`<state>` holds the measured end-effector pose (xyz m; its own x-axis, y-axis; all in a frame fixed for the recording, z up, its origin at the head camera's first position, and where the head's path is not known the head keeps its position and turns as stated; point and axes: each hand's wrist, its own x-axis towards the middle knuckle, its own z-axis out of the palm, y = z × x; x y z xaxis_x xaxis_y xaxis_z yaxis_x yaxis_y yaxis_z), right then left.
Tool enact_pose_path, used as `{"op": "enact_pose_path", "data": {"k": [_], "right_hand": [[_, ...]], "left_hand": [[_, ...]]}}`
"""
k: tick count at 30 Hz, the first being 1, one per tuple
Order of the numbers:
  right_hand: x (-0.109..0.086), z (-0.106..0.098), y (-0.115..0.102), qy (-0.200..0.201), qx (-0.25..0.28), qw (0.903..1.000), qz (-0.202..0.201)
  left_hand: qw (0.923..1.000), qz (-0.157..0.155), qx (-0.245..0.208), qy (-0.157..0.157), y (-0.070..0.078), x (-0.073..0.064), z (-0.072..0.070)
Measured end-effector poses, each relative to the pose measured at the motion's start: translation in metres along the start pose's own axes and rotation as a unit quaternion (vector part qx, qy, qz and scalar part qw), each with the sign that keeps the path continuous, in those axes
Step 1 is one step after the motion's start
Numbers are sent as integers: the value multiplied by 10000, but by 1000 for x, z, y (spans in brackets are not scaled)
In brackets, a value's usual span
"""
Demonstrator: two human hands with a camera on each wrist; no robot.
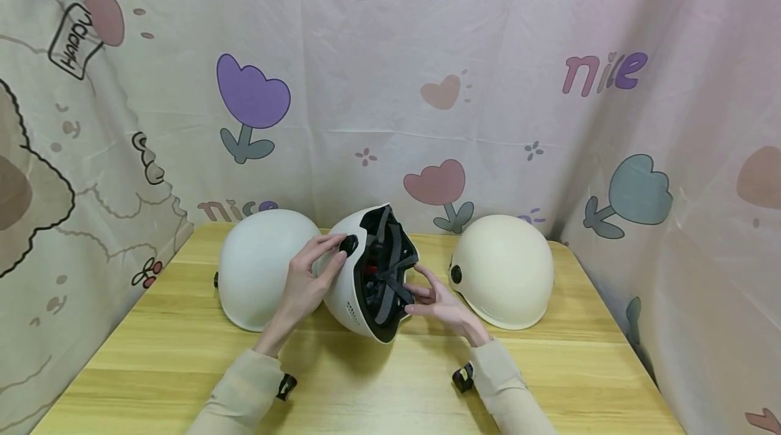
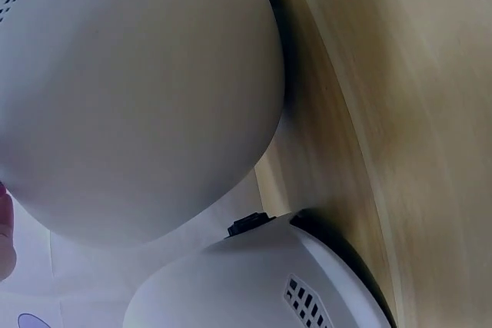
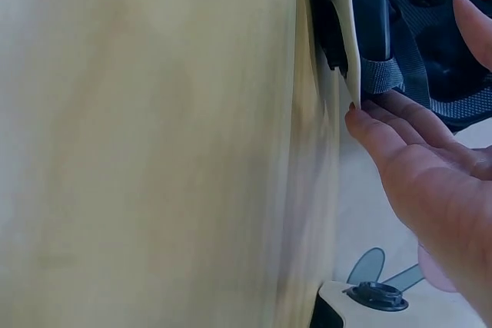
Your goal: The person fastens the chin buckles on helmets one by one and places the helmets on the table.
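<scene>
A white helmet (image 1: 343, 296) is tipped on its side in the middle, its dark lining and grey straps (image 1: 390, 265) turned to the right. At its upper left side my left hand (image 1: 305, 279) holds the shell, thumb and fingers beside a round black knob (image 1: 348, 245). Only a fingertip of that hand shows at the edge of the left wrist view. Across the opening, my right hand (image 1: 442, 303) has its fingers spread at the rim. The right wrist view shows those fingers (image 3: 377, 132) reaching fairly straight to the rim and strap, with the thumb apart.
Another white helmet (image 1: 262, 265) stands to the left, close beside the tipped one. A cream helmet (image 1: 506, 272) sits to the right, near my right hand. All are on a wooden table (image 1: 372, 394) before a printed curtain (image 1: 366, 49).
</scene>
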<state>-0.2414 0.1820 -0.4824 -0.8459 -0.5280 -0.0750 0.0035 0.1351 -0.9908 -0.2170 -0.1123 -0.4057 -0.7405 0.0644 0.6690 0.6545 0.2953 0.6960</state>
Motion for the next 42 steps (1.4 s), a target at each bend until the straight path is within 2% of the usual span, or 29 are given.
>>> {"op": "enact_pose_path", "data": {"k": [6, 18, 21, 25, 29, 33, 38, 42], "right_hand": [[0, 2, -2, -40, 98, 9999, 22], [1, -2, 2, -152, 143, 9997, 85], [3, -1, 1, -21, 61, 10000, 46], [5, 2, -1, 409, -249, 9988, -41], [8, 6, -5, 905, -496, 9943, -273], [12, 10, -11, 1286, -633, 9871, -713], [15, 14, -20, 1459, -737, 9774, -1342], [18, 17, -28, 1475, -843, 9722, -1614]], "left_hand": [[10000, 19, -33, -60, -2, 3, 1], [9998, -152, 71, -45, 2, 8, 3], [9999, -123, 64, 7, 1, 8, 3], [9999, -162, 14, 52, 1, 7, 2], [9997, -240, -3, 79, 1, 7, 2], [9995, -303, -54, 97, 1, 6, 1], [9992, -382, -99, 96, 2, 6, 2], [9989, -433, -127, 104, 2, 6, 2]]}}
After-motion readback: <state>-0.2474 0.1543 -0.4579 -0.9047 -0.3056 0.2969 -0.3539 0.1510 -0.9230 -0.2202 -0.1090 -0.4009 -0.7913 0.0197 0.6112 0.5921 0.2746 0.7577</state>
